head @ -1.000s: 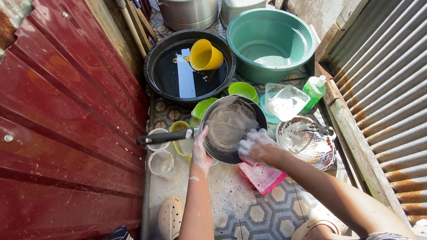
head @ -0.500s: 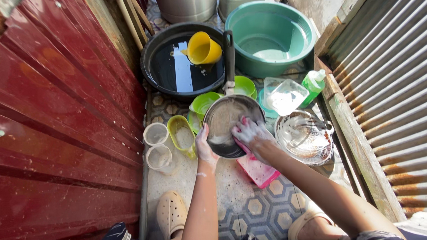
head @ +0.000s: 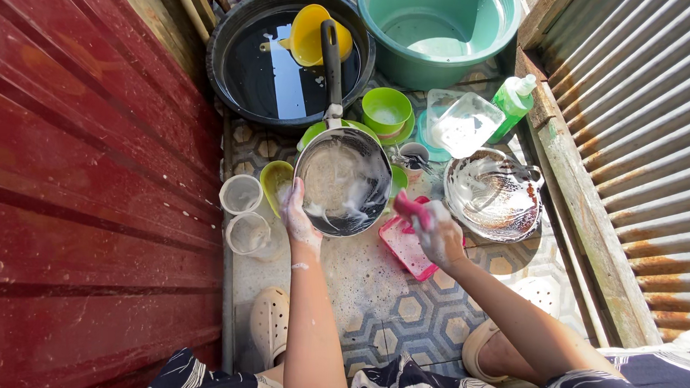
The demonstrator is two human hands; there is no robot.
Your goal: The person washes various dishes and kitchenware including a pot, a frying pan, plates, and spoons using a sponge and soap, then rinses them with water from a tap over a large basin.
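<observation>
While my left hand [head: 298, 219] grips the soapy pan [head: 343, 182] by its rim at frame centre, my right hand [head: 437, 233] clenches a pink sponge [head: 410, 208] just beside it, scrubbing under way, so rinsing seems next.

Bare tiles [head: 412, 315] near knees free; cups [head: 240, 195], bowls [head: 385, 109] crowd pan [head: 343, 182].

pink sponge [head: 411, 208], teal basin [head: 438, 19], possibly grey pan [head: 343, 182]

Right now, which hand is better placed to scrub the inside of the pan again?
The right hand: it holds the pink sponge beside the pan. The left hand grips the pan's rim.
</observation>
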